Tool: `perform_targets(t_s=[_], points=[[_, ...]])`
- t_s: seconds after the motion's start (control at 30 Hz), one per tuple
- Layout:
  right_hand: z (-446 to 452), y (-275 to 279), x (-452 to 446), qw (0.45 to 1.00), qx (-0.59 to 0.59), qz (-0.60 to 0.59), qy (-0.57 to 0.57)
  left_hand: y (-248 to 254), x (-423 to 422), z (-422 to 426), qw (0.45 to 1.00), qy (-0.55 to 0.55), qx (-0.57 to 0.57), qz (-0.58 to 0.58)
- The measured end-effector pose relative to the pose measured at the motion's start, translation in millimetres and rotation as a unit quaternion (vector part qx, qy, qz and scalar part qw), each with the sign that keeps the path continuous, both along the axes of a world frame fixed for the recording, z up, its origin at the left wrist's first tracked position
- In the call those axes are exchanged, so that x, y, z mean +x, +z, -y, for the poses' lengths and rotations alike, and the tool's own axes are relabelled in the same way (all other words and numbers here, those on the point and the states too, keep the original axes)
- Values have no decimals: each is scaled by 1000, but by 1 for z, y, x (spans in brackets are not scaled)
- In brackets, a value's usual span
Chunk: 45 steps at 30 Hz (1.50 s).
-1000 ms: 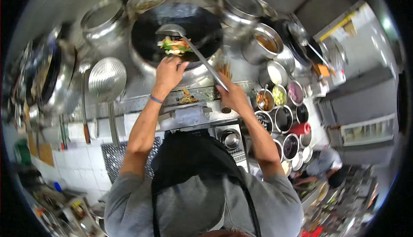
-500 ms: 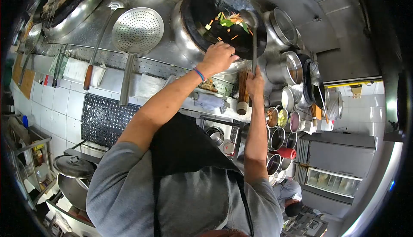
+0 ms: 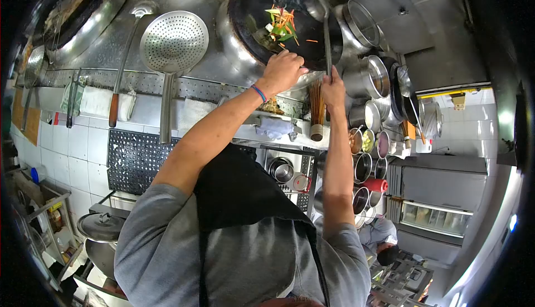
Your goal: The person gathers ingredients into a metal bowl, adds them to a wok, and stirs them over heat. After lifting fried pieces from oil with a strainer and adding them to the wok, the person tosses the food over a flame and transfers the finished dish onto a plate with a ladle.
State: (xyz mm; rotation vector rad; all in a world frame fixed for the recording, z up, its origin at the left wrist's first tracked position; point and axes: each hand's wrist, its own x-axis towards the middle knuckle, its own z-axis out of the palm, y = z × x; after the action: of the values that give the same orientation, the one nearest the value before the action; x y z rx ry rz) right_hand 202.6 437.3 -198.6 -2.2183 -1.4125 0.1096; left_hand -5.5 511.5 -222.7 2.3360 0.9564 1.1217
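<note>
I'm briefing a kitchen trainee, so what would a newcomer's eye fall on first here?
Probably the bright vegetables in the black wok, the left hand at its near rim. Next, the long ladle in the right hand, its bowl over the wok's right side. Then the big skimmer, left of the wok.

A big strainer [image 3: 174,40] lies on the worktop [image 3: 108,50]. Just left of it is a long spoon [image 3: 114,109]. Below it is a black mat [image 3: 139,159] with holes. To its right are a stick brush [image 3: 317,109] and a red bottle [image 3: 376,185].
</note>
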Motion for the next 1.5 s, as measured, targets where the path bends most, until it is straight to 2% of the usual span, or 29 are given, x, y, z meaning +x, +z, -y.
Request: perform_targets(t_s=[0.1,0.2,0.27,0.37,0.43,0.47,0.57,0.6,0.7,0.73,0.8,0.87,0.93,1.0,1.07,1.17,1.2,1.27,1.37,1.4,1.5], points=[[-11,-12,5,999,-23,30,4,1,-1,-1,1000,-5,-1,13],[7,15,8,990,-49,-42,129,1,-3,-1,999,-23,-5,32],[30,32,-16,980,-73,-147,110,-4,-5,-2,999,-33,-10,42],[31,46,-16,965,-141,-204,91,-2,-4,1,999,-10,5,41],[7,23,21,976,-119,-102,149,2,-4,3,999,-10,7,45],[-2,24,15,985,-60,-4,163,3,-4,3,999,-8,9,47],[-23,29,-16,996,-51,55,55,5,-5,4,999,-7,-2,45],[-29,15,-13,996,-25,74,53,5,-7,4,998,-17,-6,55],[-21,14,-7,987,-41,113,111,1,-6,1,997,-24,-6,74],[-8,45,-21,980,-126,136,73,0,-8,2,997,-28,-7,72],[25,77,-13,980,-79,79,166,0,-9,1,997,-32,-12,71],[61,70,8,966,-9,115,232,1,-11,3,997,-24,-8,69],[94,75,17,977,-92,-66,179,0,-9,4,997,-20,-21,75],[101,71,21,967,-142,-160,138,-1,-7,3,998,0,-13,64],[93,60,27,969,-151,-161,109,0,-1,5,999,-4,-5,48],[61,30,31,990,-39,-100,89,4,-2,5,999,-6,-1,32],[44,8,37,995,19,-16,96,1,-2,3,1000,-6,3,31],[19,21,1,997,4,-76,-1,0,-4,3,998,-12,12,52],[-9,1,-3,999,47,20,3,1,-5,2,998,-23,10,49],[-9,4,3,999,13,-33,38,2,-6,3,998,-26,11,53],[10,12,12,990,-11,-55,130,3,-8,2,998,-21,9,64]])
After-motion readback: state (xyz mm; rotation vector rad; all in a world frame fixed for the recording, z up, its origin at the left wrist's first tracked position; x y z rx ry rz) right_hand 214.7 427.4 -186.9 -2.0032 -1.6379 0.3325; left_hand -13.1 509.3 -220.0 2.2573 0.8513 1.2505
